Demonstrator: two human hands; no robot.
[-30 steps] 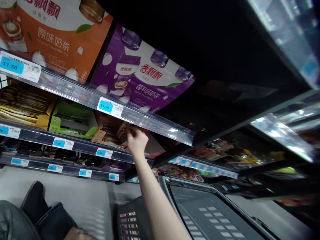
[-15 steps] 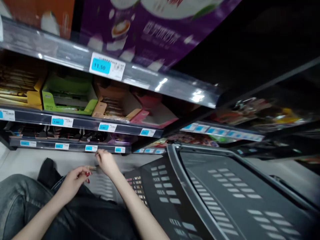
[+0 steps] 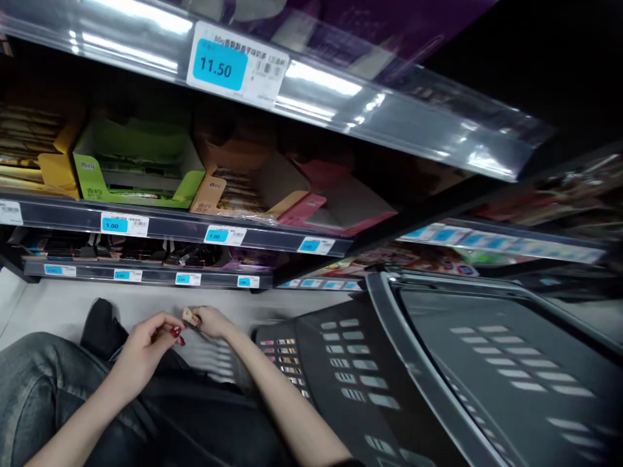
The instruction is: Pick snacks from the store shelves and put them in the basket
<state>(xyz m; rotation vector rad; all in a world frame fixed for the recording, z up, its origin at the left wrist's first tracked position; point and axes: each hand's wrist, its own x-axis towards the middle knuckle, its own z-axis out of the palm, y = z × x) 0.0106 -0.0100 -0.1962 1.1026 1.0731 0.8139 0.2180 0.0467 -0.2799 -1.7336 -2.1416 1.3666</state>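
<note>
My left hand, with red nails, is closed with its fingertips pinched together low over my bent legs. Whether anything is between those fingers I cannot make out. Close beside it on the right, my right hand is closed on a small, flat tan-and-dark piece. That piece points toward the left fingertips; it is too small and blurred to tell its kind. To the right of my right forearm stands a grey plastic shopping basket with slotted sides.
Ahead are store shelves with price labels. Open yellow, green, orange and pink display boxes sit on one shelf, with dark packages below. The upper shelf edge juts out close. Pale floor lies beneath the shelves.
My right hand has come down beside the left, and the tan piece now shows in its fingers. The view has moved nearer the shelves, and the basket appears farther right.
</note>
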